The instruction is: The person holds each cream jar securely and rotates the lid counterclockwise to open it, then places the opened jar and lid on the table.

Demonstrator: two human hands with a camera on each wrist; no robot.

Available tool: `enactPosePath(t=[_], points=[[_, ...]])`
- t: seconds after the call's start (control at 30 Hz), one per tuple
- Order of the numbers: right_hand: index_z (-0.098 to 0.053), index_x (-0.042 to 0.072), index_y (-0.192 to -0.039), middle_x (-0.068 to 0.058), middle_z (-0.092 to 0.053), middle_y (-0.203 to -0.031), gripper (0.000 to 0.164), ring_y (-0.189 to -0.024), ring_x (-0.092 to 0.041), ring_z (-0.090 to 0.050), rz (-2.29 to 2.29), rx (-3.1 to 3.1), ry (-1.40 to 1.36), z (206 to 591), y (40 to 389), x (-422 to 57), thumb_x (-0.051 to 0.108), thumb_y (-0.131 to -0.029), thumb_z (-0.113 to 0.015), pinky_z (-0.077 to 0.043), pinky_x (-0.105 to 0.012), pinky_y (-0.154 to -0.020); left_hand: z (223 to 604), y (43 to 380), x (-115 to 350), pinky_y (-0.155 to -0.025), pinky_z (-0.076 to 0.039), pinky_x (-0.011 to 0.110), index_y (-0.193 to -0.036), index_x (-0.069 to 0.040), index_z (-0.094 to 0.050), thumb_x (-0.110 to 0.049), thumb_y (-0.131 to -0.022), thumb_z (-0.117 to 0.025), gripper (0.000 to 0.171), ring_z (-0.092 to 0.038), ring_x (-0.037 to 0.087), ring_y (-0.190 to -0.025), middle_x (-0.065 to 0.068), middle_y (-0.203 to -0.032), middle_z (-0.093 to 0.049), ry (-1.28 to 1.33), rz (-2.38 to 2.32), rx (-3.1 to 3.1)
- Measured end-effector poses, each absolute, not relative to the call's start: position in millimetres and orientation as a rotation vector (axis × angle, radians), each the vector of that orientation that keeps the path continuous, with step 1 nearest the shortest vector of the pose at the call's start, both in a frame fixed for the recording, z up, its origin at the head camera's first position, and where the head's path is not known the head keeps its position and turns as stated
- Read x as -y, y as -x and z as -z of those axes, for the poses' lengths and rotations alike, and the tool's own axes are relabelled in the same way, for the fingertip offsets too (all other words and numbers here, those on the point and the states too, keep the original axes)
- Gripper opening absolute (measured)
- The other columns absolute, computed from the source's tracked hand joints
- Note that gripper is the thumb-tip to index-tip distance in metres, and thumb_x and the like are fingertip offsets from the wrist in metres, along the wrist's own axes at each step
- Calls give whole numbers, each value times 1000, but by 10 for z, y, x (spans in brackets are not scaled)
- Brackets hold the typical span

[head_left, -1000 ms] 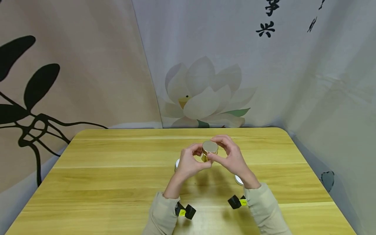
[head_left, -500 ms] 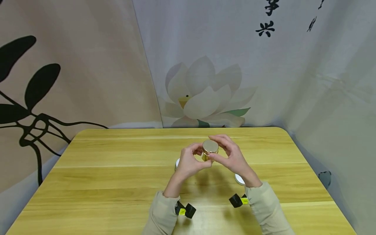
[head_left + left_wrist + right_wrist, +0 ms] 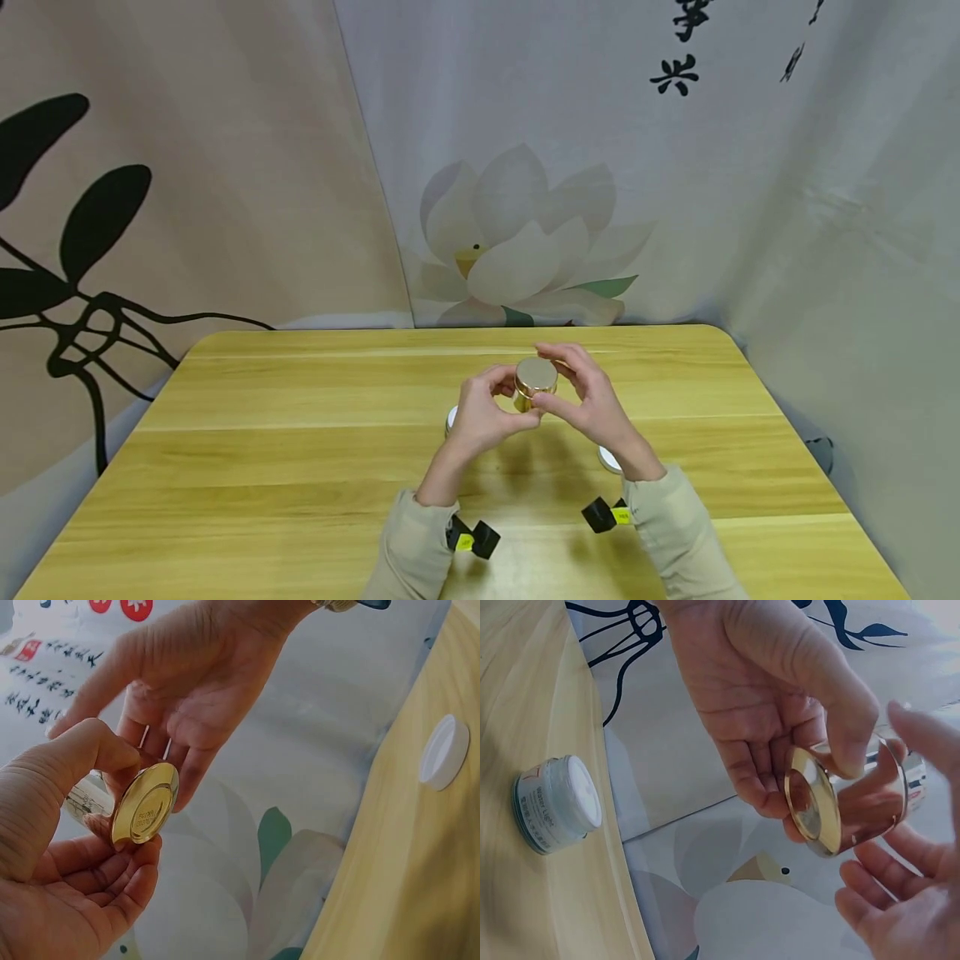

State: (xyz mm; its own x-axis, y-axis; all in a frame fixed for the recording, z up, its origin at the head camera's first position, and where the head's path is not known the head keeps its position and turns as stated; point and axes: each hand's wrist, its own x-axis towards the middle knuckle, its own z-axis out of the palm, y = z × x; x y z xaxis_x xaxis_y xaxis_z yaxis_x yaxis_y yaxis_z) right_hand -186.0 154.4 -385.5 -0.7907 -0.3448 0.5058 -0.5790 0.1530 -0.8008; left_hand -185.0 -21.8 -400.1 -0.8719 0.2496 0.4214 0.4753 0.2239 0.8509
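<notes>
My left hand (image 3: 486, 417) pinches the lower body of a shiny gold cosmetic jar (image 3: 525, 402) between thumb and fingers, above the table. Its flat round gold base (image 3: 147, 806) shows in the left wrist view. At the upper end, my right hand (image 3: 592, 406) is spread around the jar's lid (image 3: 537, 372). The right index finger stands slightly off the lid; in the right wrist view, the right thumb (image 3: 922, 735) reaches past the lid's edge. Whether the other right fingers touch is hard to tell.
On the wooden table (image 3: 300, 467), a pale glass jar (image 3: 551, 810) with a white top stands behind my left hand. A white round lid (image 3: 445, 752) lies near my right wrist. A printed curtain (image 3: 262, 167) hangs beyond the table edge.
The gold jar stays nearly in place in my left hand. My right index finger has lifted a little from the lid's rim, and the right thumb has shifted slightly.
</notes>
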Motion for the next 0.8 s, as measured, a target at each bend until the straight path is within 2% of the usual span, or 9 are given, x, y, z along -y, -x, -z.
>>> enactPosePath(t=[0.1,0.23,0.43,0.6,0.7,0.8], points=[[-49,-6,-120,-19,-48,-121,50,-116,-24,-45,-1728,2205,-861,3867,1864,-1526,-7,-76,-72,-36,-30,-103,3999,1851,220,-71,-49,27,-101,-2,-68,-4,-66,-77,36,-57,19,-77,7,-84,-64,689,1713,2299],[-53,-7,-112,-21,-49,-116,43,-111,-20,-47,-1747,2174,-858,3866,1866,-1515,-10,-74,-72,-38,-28,-100,3994,1852,225,-70,-49,26,-100,-2,-68,-5,-66,-77,35,-57,18,-76,6,-84,-64,682,1706,2294],[-55,-7,-122,-18,-48,-119,42,-110,-16,-48,-1711,2196,-943,3857,1864,-1543,-10,-81,-65,-38,-22,-99,3999,1858,234,-68,-50,27,-100,-2,-68,-7,-67,-77,35,-58,16,-75,5,-83,-65,697,1686,2282],[-49,-6,-128,-18,-48,-123,51,-116,-20,-45,-1703,2215,-923,3874,1868,-1542,-6,-80,-68,-35,-32,-104,3998,1857,232,-70,-49,26,-101,-2,-68,-5,-66,-78,36,-58,17,-76,5,-85,-65,693,1697,2294],[-51,-7,-120,-19,-49,-121,49,-116,-20,-45,-1718,2202,-871,3880,1878,-1525,-8,-76,-71,-34,-40,-104,4000,1861,231,-71,-49,27,-100,-2,-68,-6,-67,-78,36,-58,18,-76,6,-85,-65,688,1701,2297],[-54,-8,-112,-21,-49,-117,44,-111,-16,-47,-1725,2194,-848,3878,1885,-1515,-13,-72,-72,-37,-36,-102,4005,1867,230,-71,-49,27,-100,-2,-68,-6,-67,-78,35,-57,18,-76,6,-84,-65,688,1698,2293]])
